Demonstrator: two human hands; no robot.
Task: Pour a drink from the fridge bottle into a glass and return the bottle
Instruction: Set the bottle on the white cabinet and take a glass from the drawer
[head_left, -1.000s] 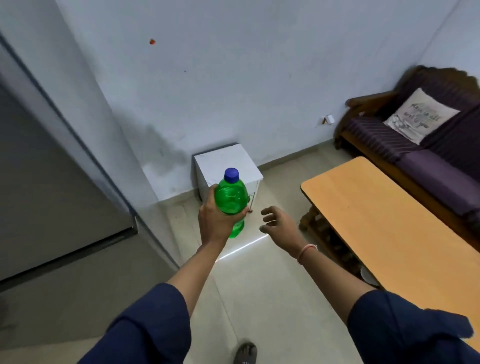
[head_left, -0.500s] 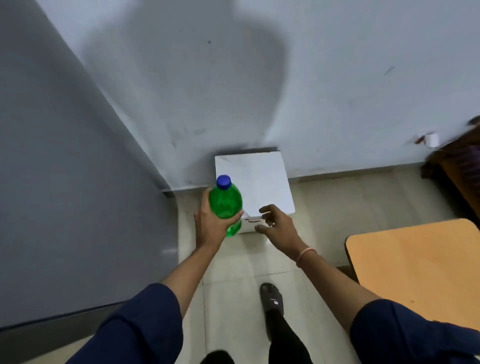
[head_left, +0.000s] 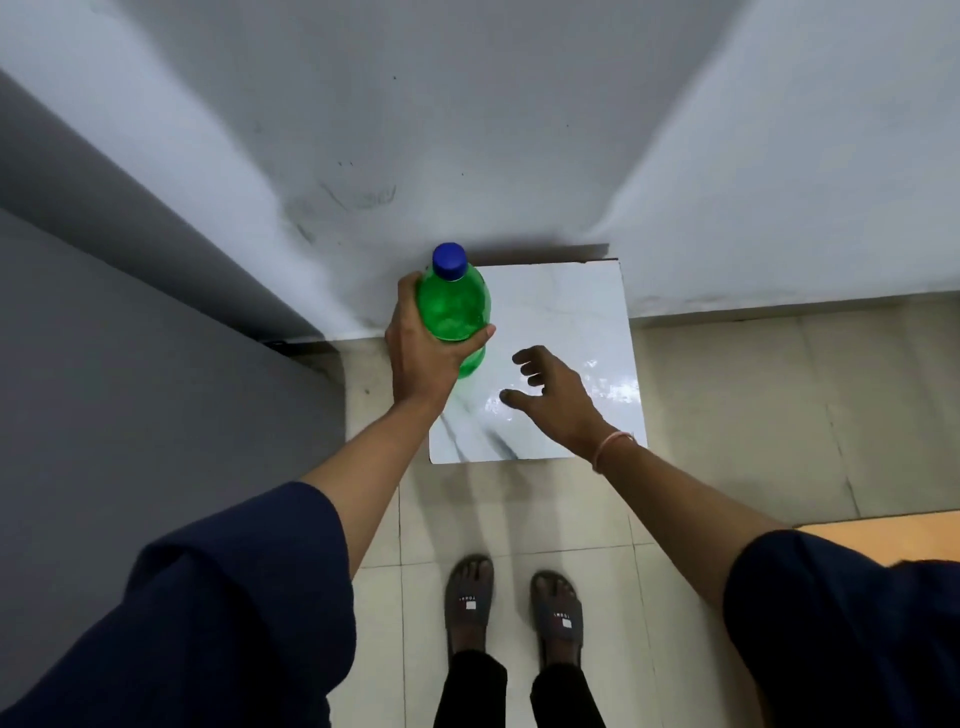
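Observation:
My left hand (head_left: 415, 345) is wrapped around a green plastic bottle (head_left: 457, 306) with a blue cap (head_left: 450, 261), held upright over the left edge of a small white cabinet (head_left: 582, 322) that stands against the wall. My right hand (head_left: 556, 395) hovers over the cabinet's glossy top with its fingers spread and nothing in it. No glass is in view.
A grey door or panel (head_left: 130, 389) fills the left side. The white wall (head_left: 467, 130) rises behind the cabinet. A corner of an orange table (head_left: 893, 535) shows at the right edge. My feet in dark sandals (head_left: 514, 603) stand on pale floor tiles.
I have stepped closer to the white cabinet and now look straight down on it. The bottle stays in my left hand; my right hand has moved over the cabinet top.

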